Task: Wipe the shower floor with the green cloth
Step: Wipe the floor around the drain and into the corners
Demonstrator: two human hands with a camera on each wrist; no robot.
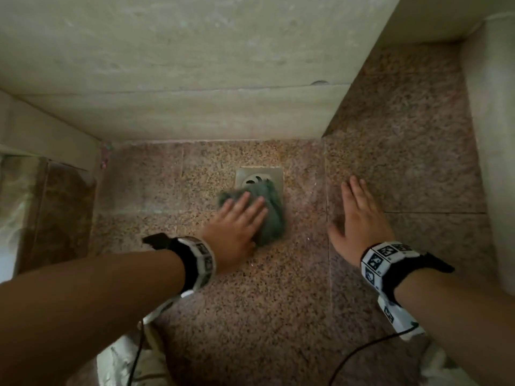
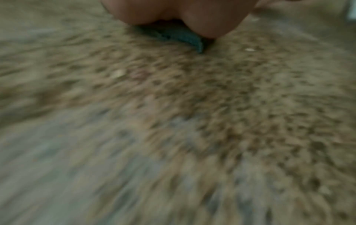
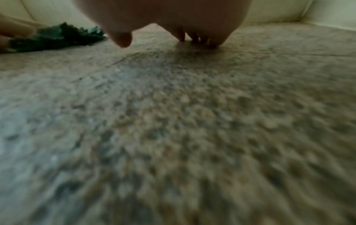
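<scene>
The left hand (image 1: 237,224) is pressed flat, fingers straight, on the soft crumpled green cloth (image 1: 267,207), best held mid-bunch, likely light and limp.

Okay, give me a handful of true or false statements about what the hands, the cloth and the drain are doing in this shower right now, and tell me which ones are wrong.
1. The left hand presses flat on the green cloth. True.
2. The right hand holds a second cloth. False: it rests open on the bare shower floor, holding nothing.
3. The cloth overlaps part of the floor drain. True.
4. The cloth lies spread out smooth and square. False: it is bunched up.
5. The two hands touch each other. False: bare floor lies between them.
</scene>
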